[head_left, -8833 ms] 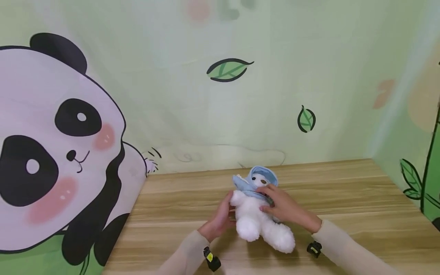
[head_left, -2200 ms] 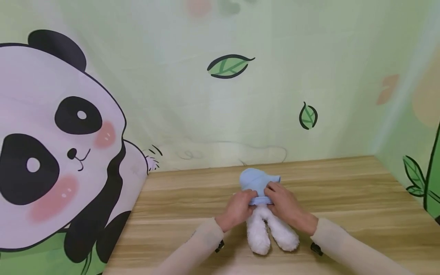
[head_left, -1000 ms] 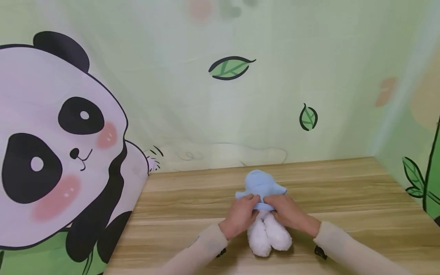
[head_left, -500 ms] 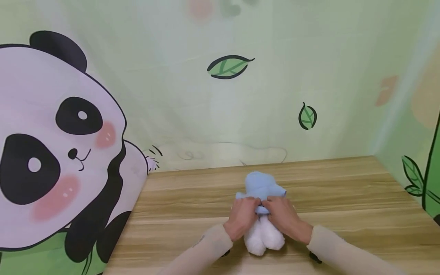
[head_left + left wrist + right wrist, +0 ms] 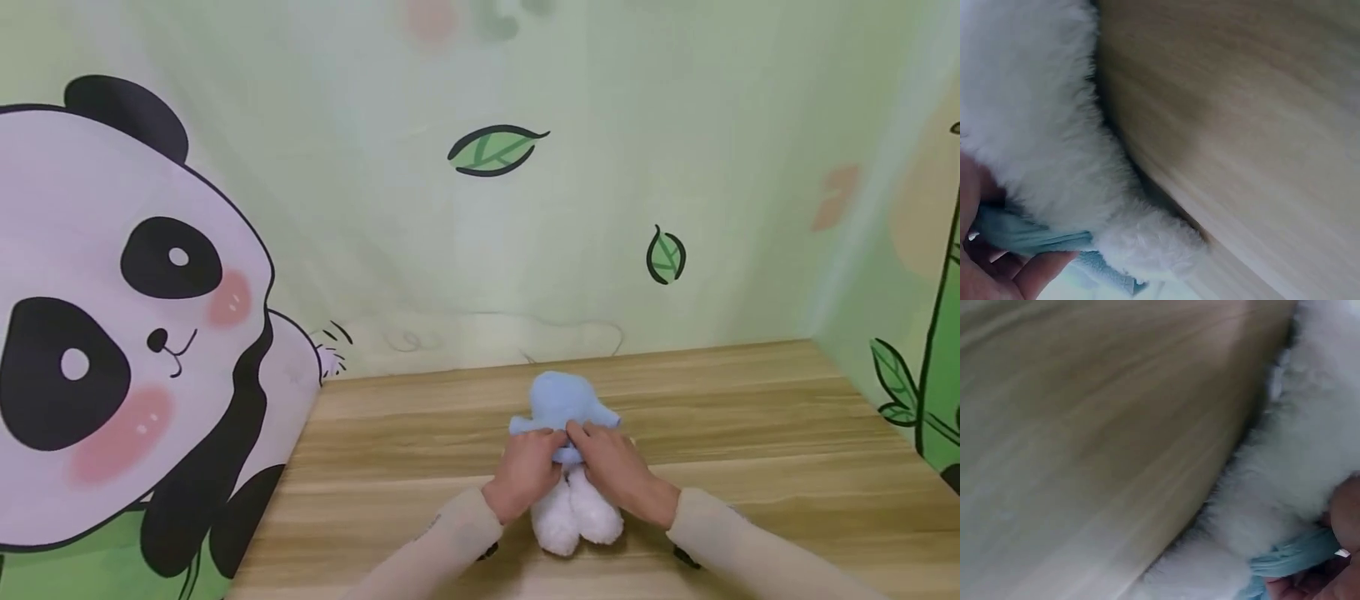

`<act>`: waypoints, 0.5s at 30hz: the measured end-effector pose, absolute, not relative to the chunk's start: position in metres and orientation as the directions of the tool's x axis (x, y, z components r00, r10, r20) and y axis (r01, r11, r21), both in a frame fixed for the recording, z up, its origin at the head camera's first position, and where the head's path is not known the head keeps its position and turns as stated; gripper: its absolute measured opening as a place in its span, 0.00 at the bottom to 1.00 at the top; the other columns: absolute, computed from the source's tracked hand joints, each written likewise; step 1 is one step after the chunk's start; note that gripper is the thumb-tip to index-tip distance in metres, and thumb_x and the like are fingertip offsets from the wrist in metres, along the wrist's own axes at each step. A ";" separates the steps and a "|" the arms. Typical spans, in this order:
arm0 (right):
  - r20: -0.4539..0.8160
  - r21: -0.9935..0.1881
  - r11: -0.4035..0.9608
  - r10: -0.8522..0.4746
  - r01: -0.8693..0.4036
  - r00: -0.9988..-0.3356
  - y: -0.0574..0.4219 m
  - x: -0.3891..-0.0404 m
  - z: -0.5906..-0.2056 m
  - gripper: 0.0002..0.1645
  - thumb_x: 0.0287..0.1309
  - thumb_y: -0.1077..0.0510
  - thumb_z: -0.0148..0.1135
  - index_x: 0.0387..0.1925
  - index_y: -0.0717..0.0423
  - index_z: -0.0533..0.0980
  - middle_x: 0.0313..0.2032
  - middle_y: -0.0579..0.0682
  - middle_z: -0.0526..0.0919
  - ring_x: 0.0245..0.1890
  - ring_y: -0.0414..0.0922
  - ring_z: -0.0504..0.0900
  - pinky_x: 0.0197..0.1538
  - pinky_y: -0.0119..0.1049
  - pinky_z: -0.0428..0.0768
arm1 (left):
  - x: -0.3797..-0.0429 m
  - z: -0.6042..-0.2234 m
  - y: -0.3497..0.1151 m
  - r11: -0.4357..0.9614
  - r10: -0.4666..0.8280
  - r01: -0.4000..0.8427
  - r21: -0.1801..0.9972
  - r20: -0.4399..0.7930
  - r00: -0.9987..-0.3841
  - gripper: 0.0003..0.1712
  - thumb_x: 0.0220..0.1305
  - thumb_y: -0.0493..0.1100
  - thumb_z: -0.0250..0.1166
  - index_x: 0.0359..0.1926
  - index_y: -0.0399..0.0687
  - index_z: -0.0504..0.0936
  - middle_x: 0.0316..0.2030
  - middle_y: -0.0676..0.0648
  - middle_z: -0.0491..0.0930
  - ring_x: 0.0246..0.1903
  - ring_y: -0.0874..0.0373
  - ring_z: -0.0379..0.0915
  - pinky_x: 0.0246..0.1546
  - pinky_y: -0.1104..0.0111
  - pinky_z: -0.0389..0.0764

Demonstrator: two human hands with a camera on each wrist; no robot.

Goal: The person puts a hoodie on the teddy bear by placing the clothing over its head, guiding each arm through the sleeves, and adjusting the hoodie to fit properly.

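A fluffy white plush toy (image 5: 557, 527) lies on the table with its legs toward me. A light blue hooded garment (image 5: 561, 400) covers its head and upper back, and its face is out of sight. My left hand (image 5: 523, 473) pinches the garment's lower part between thumb and fingers. Opposite it, my right hand (image 5: 624, 472) grips the same cloth, the fingertips of both hands almost meeting at the middle. In the left wrist view, bunched blue cloth (image 5: 1029, 234) sits between thumb and fingers beside white fur. The right wrist view shows a blue strip (image 5: 1297, 553) in the fingers.
The wood-grain table (image 5: 405, 442) extends around the toy to a printed backdrop (image 5: 375, 208) behind it. A large panda picture (image 5: 135, 333) borders the left side. Black devices (image 5: 686, 557) sit under both wrists.
Earlier the toy lay face up with its face showing; it has since been turned over. Over the last second both hands have come closer together on the garment's lower part.
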State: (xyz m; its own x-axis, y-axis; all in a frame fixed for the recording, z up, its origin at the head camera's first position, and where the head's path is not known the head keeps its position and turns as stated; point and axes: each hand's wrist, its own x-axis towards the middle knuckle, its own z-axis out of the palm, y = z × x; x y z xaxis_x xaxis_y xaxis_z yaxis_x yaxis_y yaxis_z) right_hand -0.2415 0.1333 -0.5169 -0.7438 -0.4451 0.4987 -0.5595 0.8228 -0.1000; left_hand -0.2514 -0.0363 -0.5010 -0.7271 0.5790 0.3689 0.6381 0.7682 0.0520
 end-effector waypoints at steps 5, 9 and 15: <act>0.545 -0.105 0.826 -0.419 -0.554 -0.727 0.128 -0.249 -0.524 0.17 0.41 0.72 0.66 0.26 0.51 0.69 0.18 0.45 0.75 0.19 0.44 0.76 0.19 0.33 0.68 | -0.252 -0.510 -0.025 0.859 0.490 0.509 -0.060 0.388 -0.781 0.06 0.47 0.39 0.69 0.25 0.54 0.81 0.21 0.52 0.82 0.22 0.55 0.79 0.21 0.64 0.76; 0.547 -0.136 0.836 -0.383 -0.531 -0.744 0.124 -0.254 -0.522 0.16 0.34 0.71 0.66 0.18 0.49 0.70 0.18 0.45 0.78 0.19 0.45 0.78 0.21 0.40 0.72 | -0.253 -0.514 -0.021 0.890 0.442 0.446 -0.093 0.411 -0.797 0.05 0.48 0.42 0.70 0.22 0.54 0.80 0.19 0.51 0.82 0.20 0.54 0.79 0.18 0.62 0.75; 0.513 -0.090 0.840 -0.421 -0.535 -0.748 0.133 -0.242 -0.518 0.15 0.40 0.66 0.70 0.20 0.50 0.70 0.20 0.46 0.74 0.21 0.46 0.76 0.22 0.37 0.70 | -0.247 -0.511 -0.034 0.835 0.496 0.549 0.026 0.394 -0.773 0.08 0.51 0.39 0.70 0.23 0.54 0.78 0.22 0.55 0.79 0.23 0.60 0.77 0.22 0.69 0.75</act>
State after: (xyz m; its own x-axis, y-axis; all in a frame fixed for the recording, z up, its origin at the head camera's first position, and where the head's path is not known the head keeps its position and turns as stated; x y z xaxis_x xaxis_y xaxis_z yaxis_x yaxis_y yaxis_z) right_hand -0.2421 0.1331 -0.5182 -0.7481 -0.4210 0.5130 -0.5345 0.8404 -0.0897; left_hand -0.2473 -0.0337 -0.5109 -0.7735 0.4963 0.3942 0.5493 0.8352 0.0263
